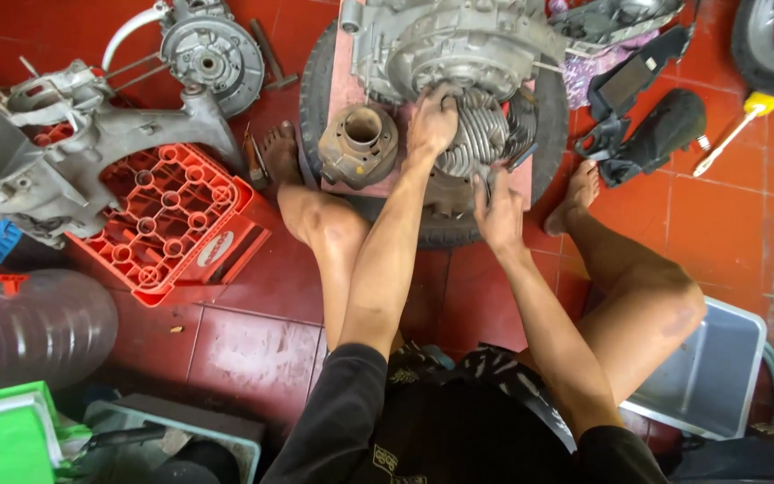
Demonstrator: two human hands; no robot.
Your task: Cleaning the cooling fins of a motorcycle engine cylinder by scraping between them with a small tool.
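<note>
on the pink board (344, 85) laid across a tyre (313, 81) at the far middle of the floor, a finned cylinder (481, 134) lies against the grey engine case (459, 45). left hand (432, 121) rests on the cylinder's far left edge, fingers curled over the fins and touching the case above; whether it truly clamps the part i cannot tell. right hand (499, 213) sits at the near side of the cylinder, fingers spread and half open, touching the fins' edge with nothing closed inside it. just left of the cylinder stands a rusty round sleeve (358, 143), upright on the same board. bare feet flank the tyre, left foot (279, 152) and right foot (580, 190). far left, a red crate (172, 224) carries a grey frame casting (73, 152), with a hub (208, 54) beyond it. right of the tyre lie black covers (656, 125) and a yellow-handled tool (732, 130). near right sits a grey tray (709, 376); near left, a clear jug (29, 327).
</note>
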